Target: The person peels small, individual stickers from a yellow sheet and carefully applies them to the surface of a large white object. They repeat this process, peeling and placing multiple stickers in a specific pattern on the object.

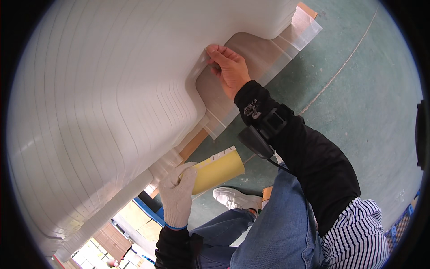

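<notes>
My left hand (176, 196), in a white knit glove with a blue cuff, is closed on one end of a curved yellow label sheet (219, 169). A white strip with small printed marks runs along its upper edge. My bare right hand (229, 67) reaches up to the stack of glossy white moulded panels (130, 76). Its thumb and fingers are pinched together at the panels' curved edge, beside the notch. What the fingertips hold, if anything, is too small to make out.
Clear plastic film (264, 58) and a wooden board (192, 145) lie under the stack. Green floor (358, 103) extends to the right. A dark device with a cable (257, 141) is strapped to my right forearm. Cartons (139, 219) and a blue frame (148, 210) show at lower left.
</notes>
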Action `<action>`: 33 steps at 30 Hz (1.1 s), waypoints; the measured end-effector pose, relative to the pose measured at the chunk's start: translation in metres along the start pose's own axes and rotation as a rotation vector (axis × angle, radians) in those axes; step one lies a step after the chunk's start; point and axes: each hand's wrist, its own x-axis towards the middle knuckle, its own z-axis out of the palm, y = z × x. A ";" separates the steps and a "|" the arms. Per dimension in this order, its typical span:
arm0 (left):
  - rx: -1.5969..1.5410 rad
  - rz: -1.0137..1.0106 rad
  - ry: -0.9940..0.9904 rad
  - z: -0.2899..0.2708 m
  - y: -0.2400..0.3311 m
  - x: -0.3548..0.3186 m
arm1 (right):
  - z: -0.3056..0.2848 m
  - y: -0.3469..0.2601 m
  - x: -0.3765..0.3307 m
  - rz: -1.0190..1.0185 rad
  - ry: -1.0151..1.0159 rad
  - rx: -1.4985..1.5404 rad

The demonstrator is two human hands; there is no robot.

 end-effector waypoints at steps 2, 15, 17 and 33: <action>-0.003 0.003 -0.002 0.000 -0.001 0.000 | 0.001 0.001 -0.001 -0.012 0.015 0.014; 0.014 0.016 -0.003 0.000 0.000 0.000 | 0.018 0.010 -0.004 -0.059 0.159 0.142; 0.015 0.013 -0.004 0.001 0.002 0.000 | 0.019 0.012 -0.003 -0.050 0.167 0.209; 0.029 0.056 0.003 0.002 0.000 0.001 | -0.006 -0.016 -0.017 -0.147 -0.070 -0.271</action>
